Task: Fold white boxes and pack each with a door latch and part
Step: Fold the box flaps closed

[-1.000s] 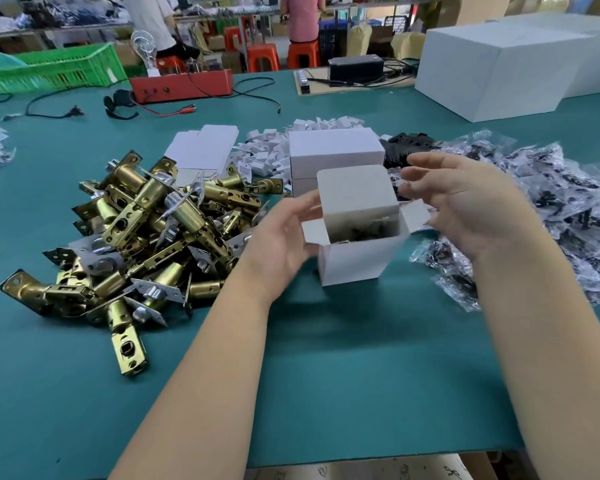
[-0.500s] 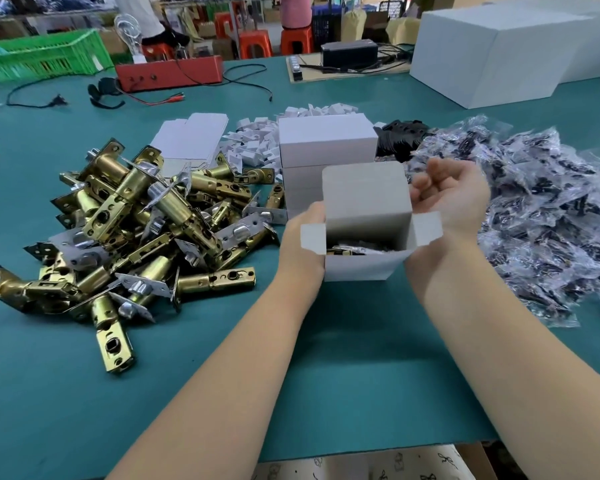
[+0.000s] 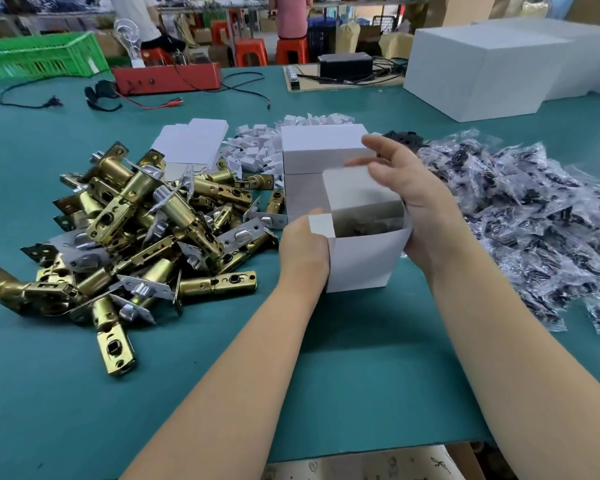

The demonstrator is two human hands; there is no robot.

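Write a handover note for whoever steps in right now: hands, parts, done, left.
Left hand grips the left side of the small white box. Right hand holds its right side, fingers on the raised lid flap.
Box is open with contents inside, on the green mat.
Latches piled left, bagged parts right, flat boxes behind.
Done: box folded and filled.
Left: close the flaps, stack it, repeat.

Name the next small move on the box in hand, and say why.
Probably fold the left side flap in. The white box stands open, contents show inside, the left hand holds that side by the flap, and the right hand is at the lid.
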